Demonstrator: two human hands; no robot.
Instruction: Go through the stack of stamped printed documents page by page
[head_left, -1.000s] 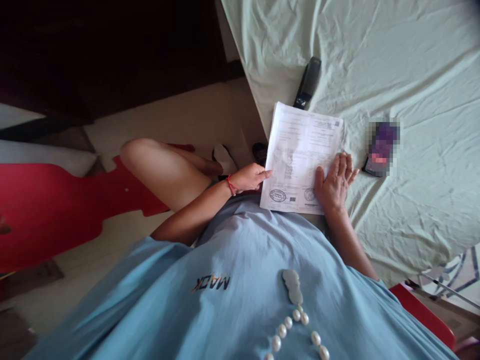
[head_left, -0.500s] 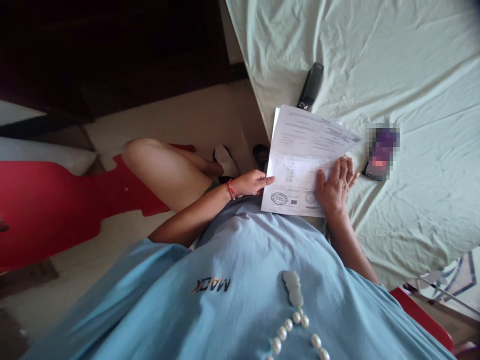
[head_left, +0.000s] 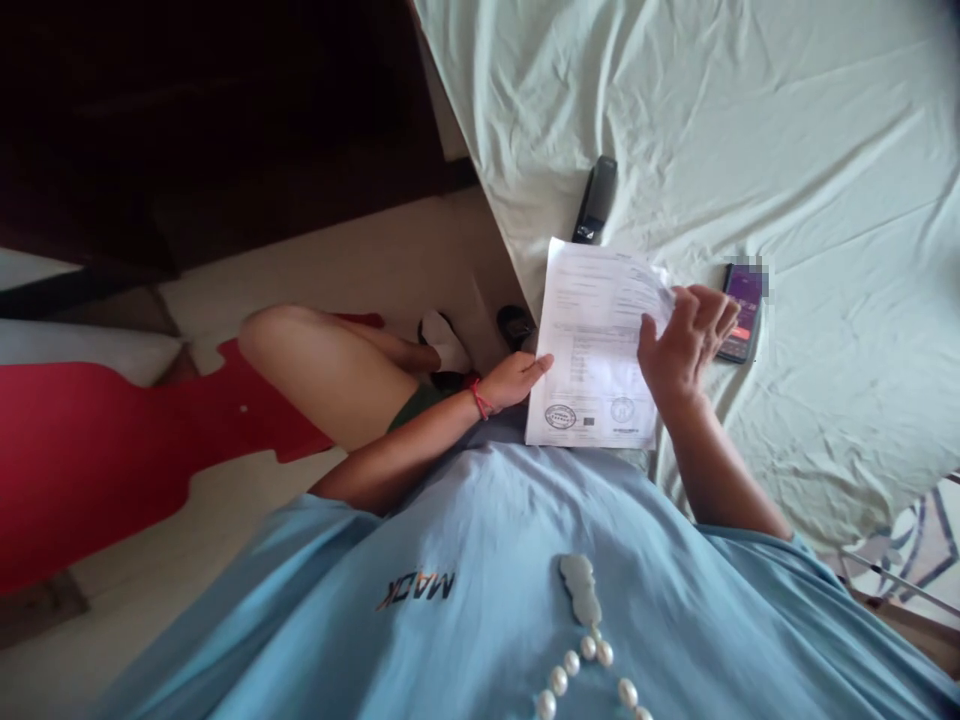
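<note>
My left hand (head_left: pixel 517 378) grips the left edge of a small stack of printed paper sheets (head_left: pixel 592 350), thumb on top and fingers hidden underneath. The sheets carry two round stamps near the bottom edge and lie partly on the table, close to my shirt. My right hand (head_left: pixel 686 345) is at their right edge, thumb apart from slightly bent fingers, with nothing visibly pinched. The upper right corner of the paper bends up beside its fingertips. Beyond the top edge lies a black stapler (head_left: pixel 597 198). A phone with a lit screen (head_left: pixel 744 310) rests just right of my right hand.
A wrinkled pale green cloth (head_left: pixel 825 200) covers the table. To the left is a red plastic chair (head_left: pixel 97 450), near my bent leg (head_left: pixel 330 360). A dark piece of furniture (head_left: pixel 225 120) stands at the upper left. A pearl necklace (head_left: pixel 559 682) hangs over my shirt.
My right hand has lifted from lying flat on the paper, its fingers now raised at the right edge. The folded-over upper right part of the top sheet has opened out flatter.
</note>
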